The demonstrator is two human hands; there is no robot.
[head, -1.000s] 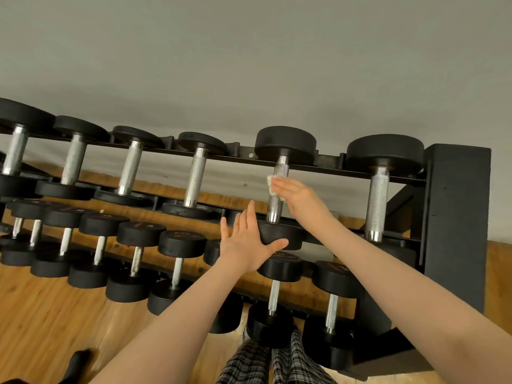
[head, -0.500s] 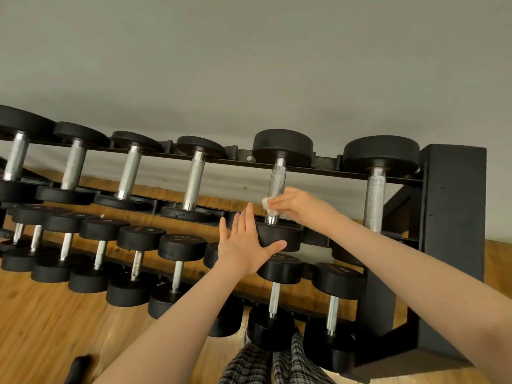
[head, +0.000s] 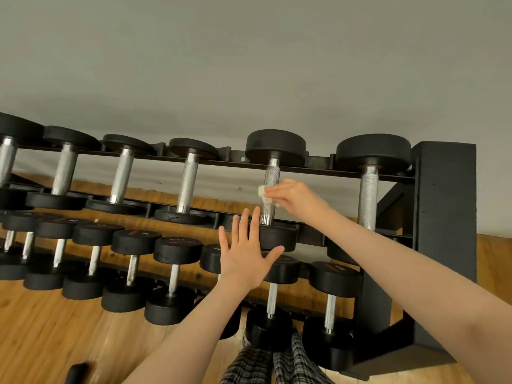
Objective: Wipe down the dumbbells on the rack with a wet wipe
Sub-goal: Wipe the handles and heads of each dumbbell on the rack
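Observation:
A black rack carries rows of black dumbbells with silver handles. My right hand holds a white wet wipe wrapped against the knurled handle of the second dumbbell from the right on the top row, about midway along the handle. My left hand lies flat with straight, spread fingers against that dumbbell's near head. Part of the wipe is hidden behind my fingers.
Further dumbbells fill the top row to the left and far right. Smaller ones sit on the lower rows. The wooden floor lies below, with plaid trouser legs at the bottom edge. A grey wall stands behind.
My right hand slid the wipe down the handle toward the near head, then back up to about the middle. My left hand stayed flat on the near head.

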